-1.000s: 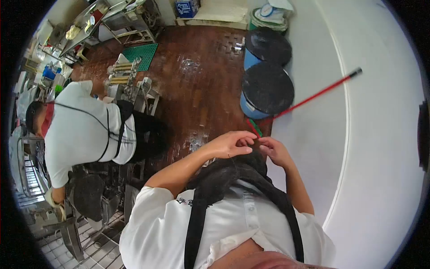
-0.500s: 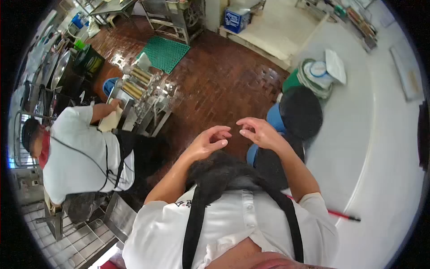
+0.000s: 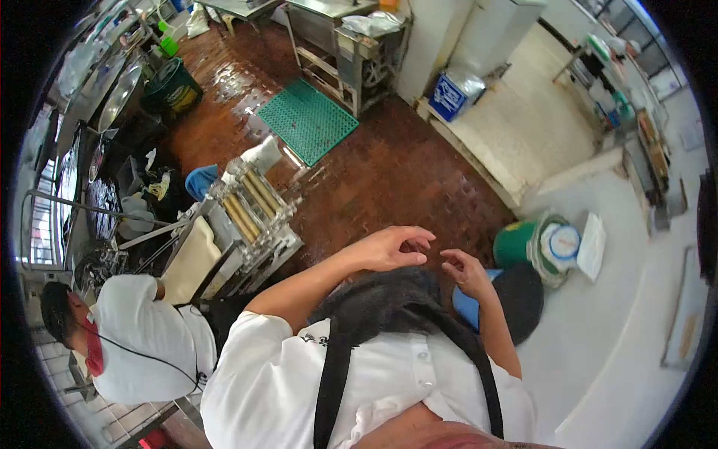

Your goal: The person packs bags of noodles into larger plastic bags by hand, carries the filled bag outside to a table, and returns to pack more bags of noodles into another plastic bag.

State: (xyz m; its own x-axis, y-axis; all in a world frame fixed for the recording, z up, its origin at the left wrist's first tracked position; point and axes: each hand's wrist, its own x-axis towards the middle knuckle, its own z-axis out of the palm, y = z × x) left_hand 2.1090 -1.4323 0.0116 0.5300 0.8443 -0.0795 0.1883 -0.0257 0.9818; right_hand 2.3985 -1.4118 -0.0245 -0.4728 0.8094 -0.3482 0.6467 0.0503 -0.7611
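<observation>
The left hand (image 3: 394, 249) and right hand (image 3: 467, 273) seem idle: half-curled, apart, visibly empty above the apron (image 3: 378, 299). Nearest the right, a blue bin (image 3: 467, 307) stands at the floor's (image 3: 419, 176) right edge; any grip needs a reach.

The right forearm (image 3: 496, 326) partly hides the blue bin (image 3: 466, 307), and the shirt's lettering (image 3: 313, 340) is too small to read.

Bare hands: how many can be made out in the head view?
2: the left hand, just above the black apron in the picture, and the right hand, partly overlapping the blue drum. The co-worker's hands may be hidden.
</observation>
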